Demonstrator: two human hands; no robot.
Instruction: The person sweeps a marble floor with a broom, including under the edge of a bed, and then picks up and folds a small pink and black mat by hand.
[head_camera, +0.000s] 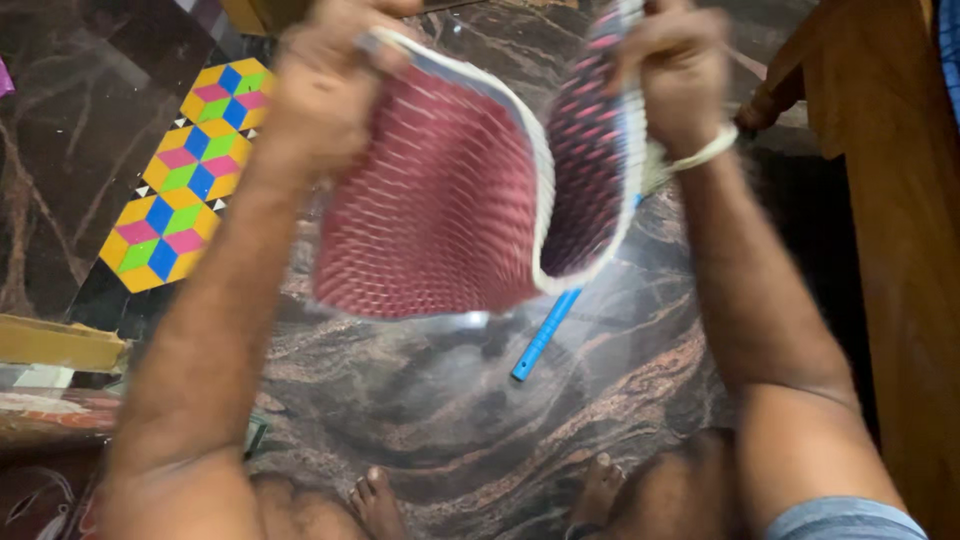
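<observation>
Maroon woven mat (430, 220) with white edging; blue stick (545, 335); multicoloured cube-patterned tile strip (185, 170).

The left hand (325, 85) grips the woven mat (440, 200) at its far left corner, and the right hand (675, 75) grips its far right edge. The mat hangs between the forearms, above the floor (450, 400). A stick (545, 335) lies on the floor under the mat's right part. The feet (380, 505) are nearest.
</observation>
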